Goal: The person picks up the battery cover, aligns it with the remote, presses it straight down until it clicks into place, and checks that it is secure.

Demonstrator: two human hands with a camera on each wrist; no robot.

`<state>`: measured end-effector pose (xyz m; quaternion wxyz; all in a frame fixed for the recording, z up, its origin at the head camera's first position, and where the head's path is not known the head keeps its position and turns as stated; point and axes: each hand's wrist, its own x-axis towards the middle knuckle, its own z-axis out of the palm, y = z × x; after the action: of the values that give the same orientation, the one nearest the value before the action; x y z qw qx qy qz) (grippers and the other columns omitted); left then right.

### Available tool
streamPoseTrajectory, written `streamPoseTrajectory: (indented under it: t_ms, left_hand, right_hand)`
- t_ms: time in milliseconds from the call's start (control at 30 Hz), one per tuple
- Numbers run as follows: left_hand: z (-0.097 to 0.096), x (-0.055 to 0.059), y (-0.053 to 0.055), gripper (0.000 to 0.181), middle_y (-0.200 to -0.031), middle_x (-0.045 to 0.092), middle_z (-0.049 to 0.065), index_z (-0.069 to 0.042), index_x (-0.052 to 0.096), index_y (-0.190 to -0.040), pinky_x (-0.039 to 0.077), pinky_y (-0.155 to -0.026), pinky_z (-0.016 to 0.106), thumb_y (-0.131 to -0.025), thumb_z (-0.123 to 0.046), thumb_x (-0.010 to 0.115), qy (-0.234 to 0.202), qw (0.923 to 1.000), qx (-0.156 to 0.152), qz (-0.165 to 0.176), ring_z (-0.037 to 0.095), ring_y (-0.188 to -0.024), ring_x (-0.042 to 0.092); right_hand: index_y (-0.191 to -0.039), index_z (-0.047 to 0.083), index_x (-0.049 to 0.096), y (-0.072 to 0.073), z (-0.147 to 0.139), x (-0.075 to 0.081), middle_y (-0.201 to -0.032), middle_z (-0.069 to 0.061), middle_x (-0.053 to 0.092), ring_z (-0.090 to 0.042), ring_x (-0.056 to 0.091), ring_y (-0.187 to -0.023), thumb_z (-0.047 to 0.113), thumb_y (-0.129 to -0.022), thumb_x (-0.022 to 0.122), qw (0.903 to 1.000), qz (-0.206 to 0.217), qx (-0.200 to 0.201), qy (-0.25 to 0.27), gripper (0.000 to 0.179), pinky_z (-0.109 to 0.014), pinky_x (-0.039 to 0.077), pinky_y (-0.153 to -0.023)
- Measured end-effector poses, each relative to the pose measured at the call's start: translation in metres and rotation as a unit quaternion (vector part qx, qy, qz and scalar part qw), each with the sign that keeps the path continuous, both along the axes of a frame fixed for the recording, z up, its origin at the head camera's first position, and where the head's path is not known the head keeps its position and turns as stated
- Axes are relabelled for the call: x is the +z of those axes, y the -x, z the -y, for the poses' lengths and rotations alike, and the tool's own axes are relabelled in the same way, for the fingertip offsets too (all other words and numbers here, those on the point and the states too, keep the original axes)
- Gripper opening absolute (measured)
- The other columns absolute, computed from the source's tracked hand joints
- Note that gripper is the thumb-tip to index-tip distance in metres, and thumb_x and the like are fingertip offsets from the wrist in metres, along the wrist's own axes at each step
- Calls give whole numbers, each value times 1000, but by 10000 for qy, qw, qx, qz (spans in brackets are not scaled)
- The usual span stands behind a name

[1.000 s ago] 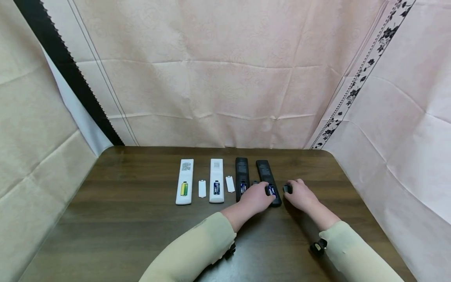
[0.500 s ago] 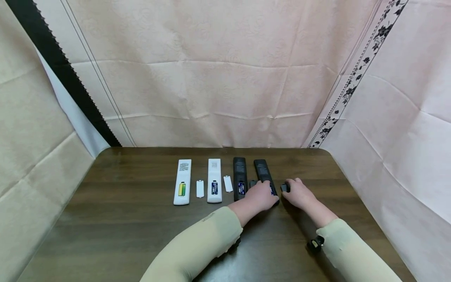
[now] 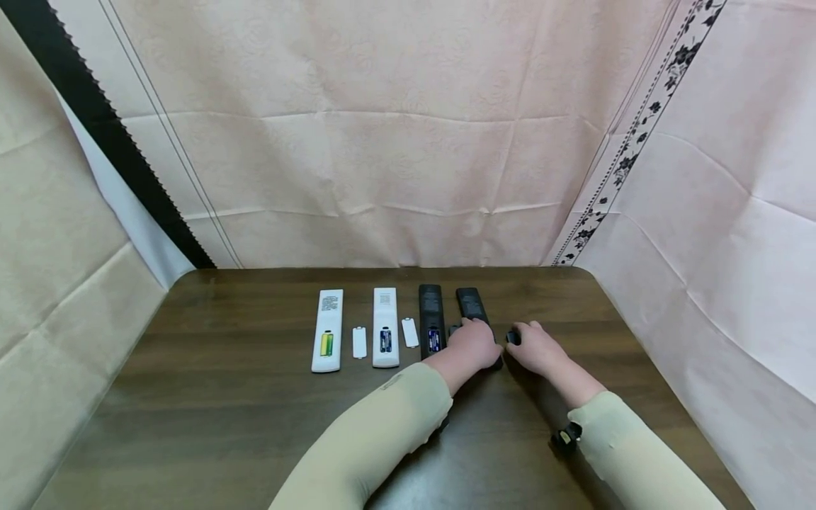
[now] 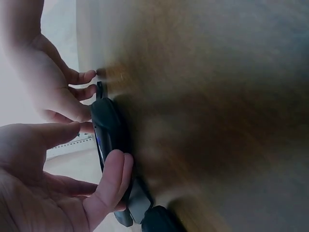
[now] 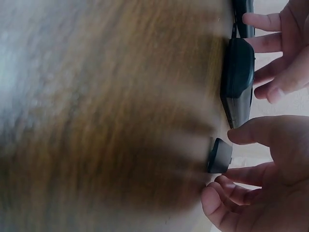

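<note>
My left hand [image 3: 472,345] holds the lower half of the rightmost black remote control [image 3: 470,303], its fingers along one side and its thumb by the other. That hand hides the remote's battery compartment in the head view. In the left wrist view, fingertips [image 4: 113,176] touch the remote's side. Just to the right, my right hand [image 3: 537,348] pinches a small dark battery cover [image 5: 220,156] at the table surface between thumb and fingers. Its edge faces the right wrist camera. The cover and the remote are apart.
Left of my hands lie another black remote [image 3: 431,304] and two white remotes [image 3: 384,312] [image 3: 328,319], compartments uncovered with batteries inside. White covers [image 3: 360,343] [image 3: 410,332] lie beside them. Another dark cover [image 3: 453,329] is partly hidden by my left hand. Cloth hangs behind the wooden table [image 3: 210,397].
My left hand has moved forward over the right black remote, covering the batteries that showed earlier. My right hand stays by the cover. The head view has shifted slightly.
</note>
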<state>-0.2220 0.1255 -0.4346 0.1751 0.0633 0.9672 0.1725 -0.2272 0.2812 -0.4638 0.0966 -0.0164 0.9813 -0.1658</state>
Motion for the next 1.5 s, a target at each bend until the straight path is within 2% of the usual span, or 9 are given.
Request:
streamPoseTrajectory:
  t_ms: [167,467,633,867,1133,1500]
  left_hand:
    - [-4,0,6,80,-158,32,13,-7,33,-154,55,-84,38,-94,-53,60,209,9997,84,-4,25,-118,60]
    - [-11,-4,17,85,-158,33,13,-9,34,-154,57,-78,37,-90,-56,64,303,9992,247,114,23,-113,63]
    - [-12,-5,19,88,-156,36,13,-9,34,-154,57,-77,36,-88,-56,67,349,9989,314,47,22,-110,64]
    - [-9,-6,20,91,-146,47,15,-12,36,-153,56,-76,38,-82,-54,75,-6,9989,478,20,24,-105,63]
    - [-5,-5,16,86,-137,48,18,-14,40,-149,56,-76,38,-81,-49,79,-395,9974,605,-67,25,-93,63]
    - [-8,-12,22,90,-150,39,20,-16,34,-153,55,-83,42,-82,-49,78,-614,9956,700,108,30,-104,63]
  right_hand:
    - [-140,-9,46,0,1,2,-126,-31,51,-34,56,-99,25,-96,57,10000,57,42,-8,57,-51,47,-88]
    - [-140,-10,46,1,2,2,-131,-33,48,-41,55,-115,23,-96,54,9997,102,157,-129,56,-54,45,-94]
    - [-139,-10,47,2,2,1,-128,-32,51,-39,56,-111,21,-95,54,9998,53,167,-117,54,-53,46,-93]
    - [-135,-9,52,4,1,2,-120,-30,54,-33,56,-94,18,-97,53,9997,6,208,-114,47,-49,48,-85]
    - [-132,-7,55,4,1,1,-119,-29,56,-33,58,-97,17,-98,55,9997,-22,217,-62,42,-50,47,-88]
    - [-129,-5,58,9,-1,1,-123,-29,59,-37,58,-109,13,-98,56,9997,55,221,14,36,-54,46,-93]
